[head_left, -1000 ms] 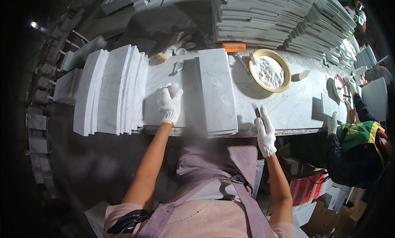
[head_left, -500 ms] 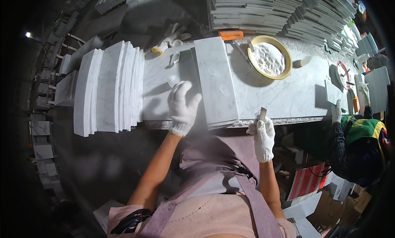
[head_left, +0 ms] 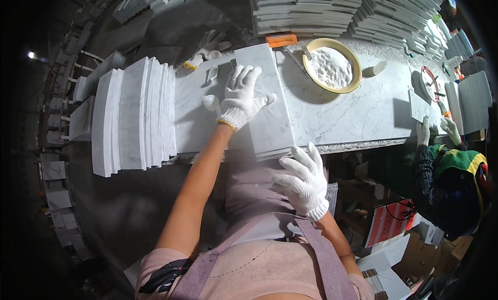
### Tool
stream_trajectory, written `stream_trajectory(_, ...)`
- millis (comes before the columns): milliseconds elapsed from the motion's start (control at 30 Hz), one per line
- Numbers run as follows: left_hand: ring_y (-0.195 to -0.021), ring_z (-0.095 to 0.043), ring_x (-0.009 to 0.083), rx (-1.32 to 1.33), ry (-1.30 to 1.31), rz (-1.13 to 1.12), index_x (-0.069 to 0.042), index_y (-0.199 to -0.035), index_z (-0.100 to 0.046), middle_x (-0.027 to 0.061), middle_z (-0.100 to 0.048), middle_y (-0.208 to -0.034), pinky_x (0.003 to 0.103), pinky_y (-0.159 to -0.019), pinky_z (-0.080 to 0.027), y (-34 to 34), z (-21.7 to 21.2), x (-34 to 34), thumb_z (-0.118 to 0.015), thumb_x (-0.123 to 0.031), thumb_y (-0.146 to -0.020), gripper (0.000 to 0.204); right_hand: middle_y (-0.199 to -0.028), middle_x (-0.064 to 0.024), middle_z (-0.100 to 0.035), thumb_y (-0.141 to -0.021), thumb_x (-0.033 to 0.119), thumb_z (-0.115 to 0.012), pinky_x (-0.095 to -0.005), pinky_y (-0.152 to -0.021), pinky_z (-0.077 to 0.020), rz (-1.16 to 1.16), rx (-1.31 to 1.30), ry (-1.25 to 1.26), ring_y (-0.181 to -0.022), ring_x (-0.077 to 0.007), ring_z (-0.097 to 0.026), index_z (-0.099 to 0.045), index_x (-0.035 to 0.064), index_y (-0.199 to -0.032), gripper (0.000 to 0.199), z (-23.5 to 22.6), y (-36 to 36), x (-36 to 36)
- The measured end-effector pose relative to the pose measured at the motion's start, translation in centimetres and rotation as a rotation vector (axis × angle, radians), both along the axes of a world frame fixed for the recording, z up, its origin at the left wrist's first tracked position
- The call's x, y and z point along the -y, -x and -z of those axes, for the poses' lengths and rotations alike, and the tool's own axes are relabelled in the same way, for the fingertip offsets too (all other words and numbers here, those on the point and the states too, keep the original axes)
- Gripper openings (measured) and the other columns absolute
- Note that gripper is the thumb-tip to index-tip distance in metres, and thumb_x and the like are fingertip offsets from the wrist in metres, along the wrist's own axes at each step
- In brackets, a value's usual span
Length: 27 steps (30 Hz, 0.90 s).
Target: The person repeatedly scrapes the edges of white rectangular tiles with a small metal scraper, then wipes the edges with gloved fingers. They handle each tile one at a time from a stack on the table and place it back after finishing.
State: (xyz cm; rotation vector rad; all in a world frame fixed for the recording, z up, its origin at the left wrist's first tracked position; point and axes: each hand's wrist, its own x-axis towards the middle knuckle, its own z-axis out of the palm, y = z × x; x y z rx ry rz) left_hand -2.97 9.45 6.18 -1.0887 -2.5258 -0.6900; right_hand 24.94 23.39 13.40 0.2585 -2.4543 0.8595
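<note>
Marble slab (head_left: pixel 267 118): left hand (head_left: pixel 241 98) flat on top; right hand (head_left: pixel 303 180) open below, contact hidden.

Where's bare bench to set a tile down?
Best patch: bare marble bench between the tile stack under the left hand and the co-worker's tile, below the yellow bowl. Crowded: upright slabs at left, stacked tiles along the back.

Left hand (head_left: pixel 241 95): white knit glove, bare forearm extended forward, fingers spread, palm down | Right hand (head_left: pixel 303 180): white knit glove, elbow bent close to body, fingers loosely open
</note>
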Motion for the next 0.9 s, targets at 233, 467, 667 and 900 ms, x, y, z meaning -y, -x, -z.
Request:
stream_trajectory(233,-0.138,-0.053,0.0413,0.153,-0.201,-0.068,-0.007,-0.137,-0.063,0.0168,-0.065,-0.138,0.052,-0.120,-0.041,2.8,0.3,-0.5,-0.081,-0.038,-0.092,0.058,-0.129,-0.0081,-0.074,-0.080,0.017,-0.084,-0.0487,-0.112,-0.0525,-0.175,0.196,0.168,-0.124,-0.0324,-0.069,-0.079,0.0183,-0.110,0.031,-0.2,-0.1,-1.4)
stream_trajectory(467,-0.134,-0.056,0.0378,0.208,0.045,0.074,-0.007,-0.128,-0.068,0.0136,-0.067,-0.131,0.052,-0.119,-0.040,-0.8,-0.2,1.5,-0.083,-0.028,-0.089,0.047,-0.133,-0.0103,-0.073,-0.085,0.010,-0.079,-0.0428,-0.104,-0.0569,-0.360,0.558,0.223,-0.121,-0.0326,-0.069,-0.079,0.0126,-0.113,0.028,-0.6,-1.4,-4.7)
stream_trajectory(667,-0.142,-0.054,0.0368,0.080,-0.126,-0.035,-0.010,-0.136,-0.069,0.0126,-0.066,-0.144,0.054,-0.129,-0.031,-1.0,0.0,1.6,-0.082,-0.029,-0.091,0.050,-0.126,-0.0067,-0.074,-0.073,0.010,-0.087,-0.0499,-0.113,-0.0527,-0.192,0.197,0.117,-0.123,-0.0326,-0.069,-0.077,0.0155,-0.111,0.040,-0.2,-0.7,-4.0)
stream_trajectory(900,-0.138,-0.057,0.0392,0.060,-0.105,-0.024,-0.008,-0.137,-0.066,0.0139,-0.071,-0.135,0.055,-0.126,-0.035,-1.9,-0.3,0.9,-0.083,-0.036,-0.090,0.057,-0.121,-0.0055,-0.076,-0.074,0.014,-0.089,-0.0520,-0.113,-0.0521,-0.137,0.134,0.100,-0.123,-0.0317,-0.070,-0.077,0.0167,-0.109,0.037,-0.2,-0.4,-2.5)
